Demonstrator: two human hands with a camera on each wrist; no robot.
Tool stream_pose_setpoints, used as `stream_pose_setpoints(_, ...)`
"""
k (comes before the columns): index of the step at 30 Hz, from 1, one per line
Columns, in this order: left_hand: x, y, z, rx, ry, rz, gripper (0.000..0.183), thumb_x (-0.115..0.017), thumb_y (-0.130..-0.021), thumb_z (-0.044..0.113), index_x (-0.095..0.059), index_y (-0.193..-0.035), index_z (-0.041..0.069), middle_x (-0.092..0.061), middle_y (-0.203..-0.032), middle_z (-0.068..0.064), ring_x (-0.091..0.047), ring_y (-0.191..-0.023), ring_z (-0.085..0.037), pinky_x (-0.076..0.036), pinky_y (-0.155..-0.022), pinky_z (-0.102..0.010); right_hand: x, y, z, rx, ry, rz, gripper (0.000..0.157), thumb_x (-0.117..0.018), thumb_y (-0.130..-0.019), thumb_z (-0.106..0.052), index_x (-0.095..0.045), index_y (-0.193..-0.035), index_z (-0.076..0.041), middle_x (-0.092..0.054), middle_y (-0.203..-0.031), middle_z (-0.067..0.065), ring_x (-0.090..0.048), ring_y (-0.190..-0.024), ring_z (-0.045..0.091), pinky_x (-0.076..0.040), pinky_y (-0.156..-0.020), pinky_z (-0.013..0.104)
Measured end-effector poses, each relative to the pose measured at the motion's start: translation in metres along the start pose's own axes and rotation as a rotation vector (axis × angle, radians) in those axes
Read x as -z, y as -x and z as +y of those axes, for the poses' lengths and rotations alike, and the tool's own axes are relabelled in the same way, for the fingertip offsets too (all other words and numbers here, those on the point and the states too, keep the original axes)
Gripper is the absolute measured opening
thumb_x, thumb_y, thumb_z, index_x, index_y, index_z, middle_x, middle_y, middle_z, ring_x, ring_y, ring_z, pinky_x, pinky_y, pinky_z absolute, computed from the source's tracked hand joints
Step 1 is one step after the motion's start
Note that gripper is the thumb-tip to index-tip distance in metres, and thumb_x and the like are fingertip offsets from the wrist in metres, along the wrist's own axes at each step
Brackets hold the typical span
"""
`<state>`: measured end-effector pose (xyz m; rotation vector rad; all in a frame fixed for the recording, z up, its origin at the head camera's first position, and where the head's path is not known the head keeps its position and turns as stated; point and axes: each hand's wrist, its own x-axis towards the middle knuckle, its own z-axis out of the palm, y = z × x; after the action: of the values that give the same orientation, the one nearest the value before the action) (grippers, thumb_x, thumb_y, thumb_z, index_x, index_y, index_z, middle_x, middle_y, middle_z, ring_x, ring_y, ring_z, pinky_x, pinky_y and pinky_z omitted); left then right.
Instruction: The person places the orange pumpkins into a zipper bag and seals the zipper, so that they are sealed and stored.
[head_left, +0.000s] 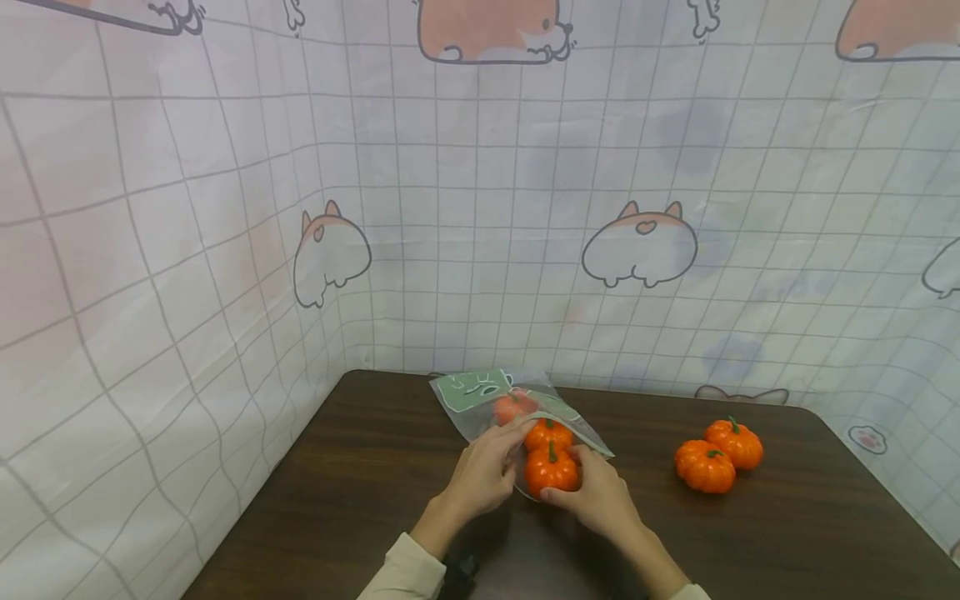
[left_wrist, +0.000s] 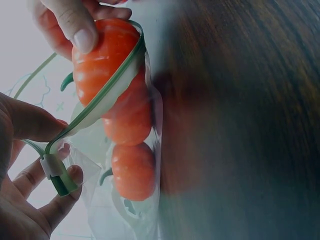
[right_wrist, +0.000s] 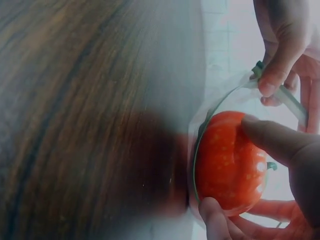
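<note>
A clear zip bag (head_left: pixel 459 414) with a green printed panel lies on the table, its mouth toward me. My left hand (head_left: pixel 483 468) pinches the left side of the mouth, close to the white slider (left_wrist: pixel 51 166). In my right hand (head_left: pixel 602 497) is a small orange toy pumpkin (head_left: pixel 552 475) with a green stem, gripped between thumb and fingers within the bag's opening. Behind it a second pumpkin (head_left: pixel 548 433) sits inside the bag. Deeper in, a third pumpkin (head_left: pixel 513 407) shows hazily through the plastic.
Two more orange pumpkins stand side by side on the right of the dark wood table (head_left: pixel 360 467): a nearer pumpkin (head_left: pixel 705 467) and a farther pumpkin (head_left: pixel 737 442). A grid-patterned curtain (head_left: pixel 517 225) with cartoon dogs hangs behind the table and along its sides.
</note>
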<state>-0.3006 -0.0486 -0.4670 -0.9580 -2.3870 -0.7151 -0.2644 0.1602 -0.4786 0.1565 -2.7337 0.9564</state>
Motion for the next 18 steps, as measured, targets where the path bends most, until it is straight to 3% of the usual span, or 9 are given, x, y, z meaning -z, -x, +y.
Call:
stream_pose_setpoints(7,0.0016,0.0005,0.0016,0.015,0.022,-0.014,0.075,-0.068,-0.076,-0.006,-0.057,-0.146,0.018,-0.057,-0.151,-0.004,-0.059,-0.134,-0.023,-0.046,-0.111,-0.051,0.0021,0.0000,-0.0027,-0.032,0.058,0.012,0.079,-0.089,-0.073,-0.040,-0.058,-0.133,0.001,-0.067,-0.126,0.021,-0.065,-0.111,0.040,-0.050,-0.090,0.063)
stream_pose_setpoints(12,0.0005,0.0004,0.0011,0.014,0.028,-0.018,0.074,-0.069,-0.076,-0.006,-0.057,-0.146,0.015,-0.057,-0.151,-0.007,-0.061,-0.131,-0.025,-0.045,-0.111,-0.052,0.0035,-0.0010,-0.0045,-0.043,0.082,0.007,0.078,-0.090,-0.073,-0.037,-0.058,-0.133,0.002,-0.067,-0.126,0.024,-0.065,-0.111,0.043,-0.050,-0.089,0.065)
stream_pose_setpoints(18,0.0007,-0.0002,0.0009,0.023,0.017,-0.031,0.073,-0.069,-0.077,-0.006,-0.058,-0.146,0.015,-0.057,-0.151,-0.005,-0.058,-0.135,-0.023,-0.045,-0.112,-0.050,0.0015,-0.0010,-0.0027,-0.039,0.049,0.036,0.059,-0.087,-0.077,-0.026,-0.064,-0.124,0.002,-0.070,-0.121,0.021,-0.068,-0.110,0.039,-0.052,-0.089,0.063)
